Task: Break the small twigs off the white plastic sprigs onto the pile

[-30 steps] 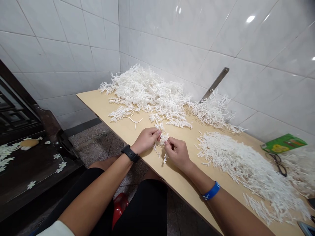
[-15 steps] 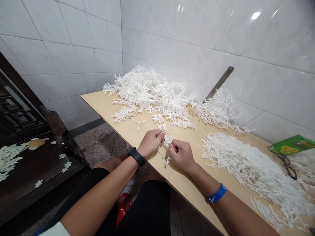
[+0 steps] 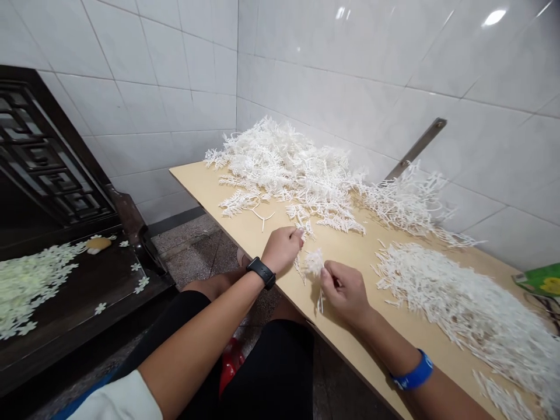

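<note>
My left hand (image 3: pixel 284 248), with a black watch on its wrist, is closed in a pinch on a white plastic sprig (image 3: pixel 300 268) whose thin ends hang below the fingers. To its right, my right hand (image 3: pixel 347 291) is closed round a small bunch of white plastic sprigs (image 3: pixel 314 262); tips stick out above and below the fist. Both hands are just over the wooden board (image 3: pixel 280 224), near its front edge. Behind them lies a large heap of branched white plastic sprigs (image 3: pixel 284 157). A pile of smaller loose white pieces (image 3: pixel 455 297) spreads on the right.
A metal bracket (image 3: pixel 417 149) leans out by the tiled wall. At the far right lies a green packet (image 3: pixel 538 281). On the left, a dark carved wooden seat (image 3: pixel 79 303) bears many pale flower-shaped pieces (image 3: pixel 30 280) and a yellowish object (image 3: pixel 98 244).
My hands have drawn apart, the right one going right and toward me with its bunch of sprigs. The camera view has turned slightly to the left.
</note>
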Demonstrator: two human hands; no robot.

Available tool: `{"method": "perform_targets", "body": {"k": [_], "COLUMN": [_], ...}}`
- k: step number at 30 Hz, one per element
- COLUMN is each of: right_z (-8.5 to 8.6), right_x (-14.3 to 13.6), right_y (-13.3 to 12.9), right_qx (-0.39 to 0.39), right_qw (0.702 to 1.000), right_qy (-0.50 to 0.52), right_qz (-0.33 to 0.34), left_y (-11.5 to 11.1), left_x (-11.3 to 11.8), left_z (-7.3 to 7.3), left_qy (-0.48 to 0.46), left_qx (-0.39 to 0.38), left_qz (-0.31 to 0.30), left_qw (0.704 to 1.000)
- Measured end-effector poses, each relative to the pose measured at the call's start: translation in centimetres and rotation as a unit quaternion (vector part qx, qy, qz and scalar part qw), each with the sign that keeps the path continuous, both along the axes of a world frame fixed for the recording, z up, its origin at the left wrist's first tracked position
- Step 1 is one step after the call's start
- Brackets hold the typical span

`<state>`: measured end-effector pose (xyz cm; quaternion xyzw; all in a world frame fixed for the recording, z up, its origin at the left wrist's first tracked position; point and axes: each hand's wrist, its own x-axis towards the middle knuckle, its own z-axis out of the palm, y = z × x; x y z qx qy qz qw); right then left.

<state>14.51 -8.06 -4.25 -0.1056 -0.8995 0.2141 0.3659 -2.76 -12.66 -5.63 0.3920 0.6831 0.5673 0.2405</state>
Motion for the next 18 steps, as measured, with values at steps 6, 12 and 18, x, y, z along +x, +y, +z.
{"method": "perform_targets", "body": {"k": [6, 12, 18], "right_z": [-0.3, -0.5, -0.6], "right_x": [-0.4, -0.4, -0.6], "right_y": [1.4, 2.0, 2.3], "right_qx": [-0.118, -0.231, -0.323], "right_qw": [0.990, 0.968, 0.944], "right_qy": [0.026, 0.035, 0.037], "right_qz": [-0.076, -0.092, -0.054], "left_y": [-0.9, -0.9, -1.0], "left_x": [0.6, 0.7, 0.8], "left_z": [0.4, 0.5, 0.8], "left_qy": [0.058, 0.048, 0.011], "left_qx": [0.028, 0.034, 0.056], "left_qz": [-0.025, -0.048, -0.088], "left_qw": [0.998, 0.997, 0.994]}}
